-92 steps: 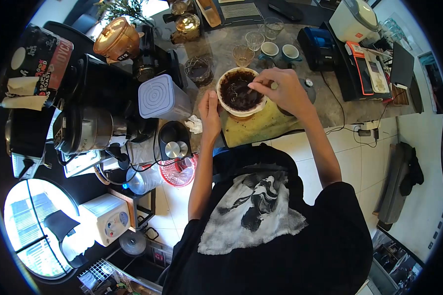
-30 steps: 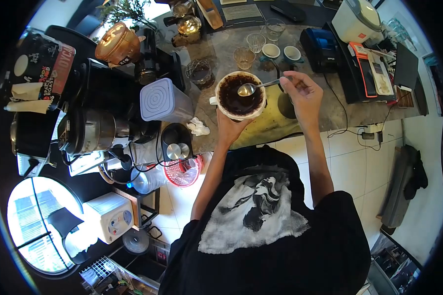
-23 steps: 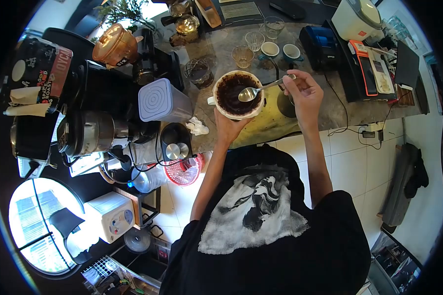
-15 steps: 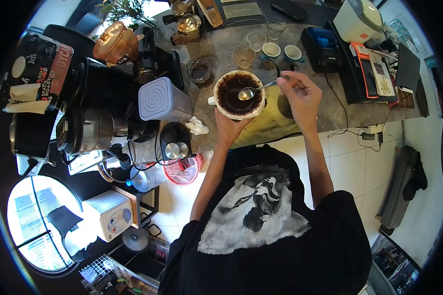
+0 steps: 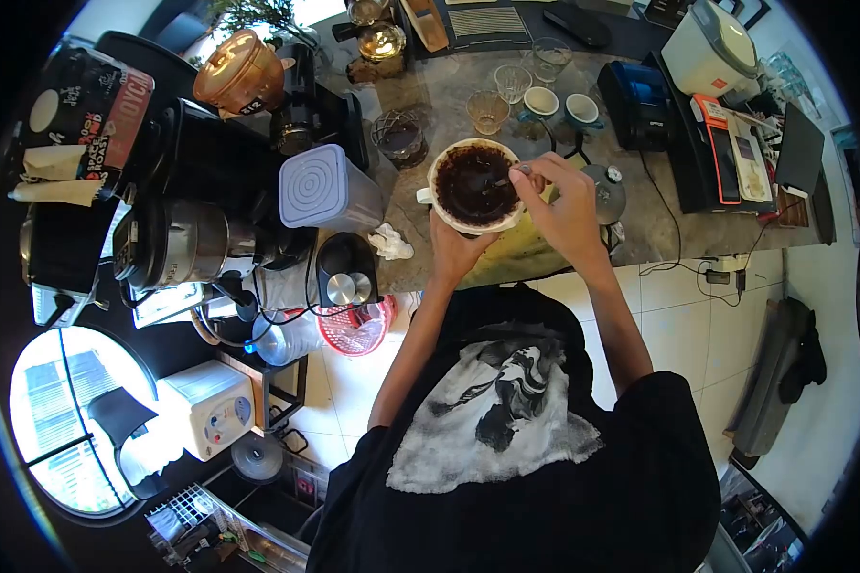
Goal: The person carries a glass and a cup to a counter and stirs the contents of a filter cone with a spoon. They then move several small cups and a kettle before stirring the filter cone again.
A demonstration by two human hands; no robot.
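A white coffee dripper (image 5: 424,196), its handle pointing left, contains dark wet coffee grounds (image 5: 470,186). My left hand (image 5: 457,253) is closed around its near underside; some of those fingers are hidden beneath it. My right hand (image 5: 566,208) pinches a spoon (image 5: 503,180) over the right rim, and the spoon's bowl is down in the grounds, hard to make out. Right of that hand stands a grey kettle (image 5: 606,199), partly covered by it. Under the hands lies a yellow-green cloth (image 5: 495,256) at the counter's near edge.
Beyond the dripper stand a glass of dark liquid (image 5: 399,138), a clear glass (image 5: 487,113) and two cups (image 5: 542,102). To the left are a lidded plastic container (image 5: 327,188), a crumpled tissue (image 5: 389,243) and a coffee grinder (image 5: 186,244). A cable (image 5: 661,205) trails over the right edge.
My right hand has moved left and lowered the spoon, whose shiny bowl showed above the grounds before and is now down in them. The kettle has come into fuller view.
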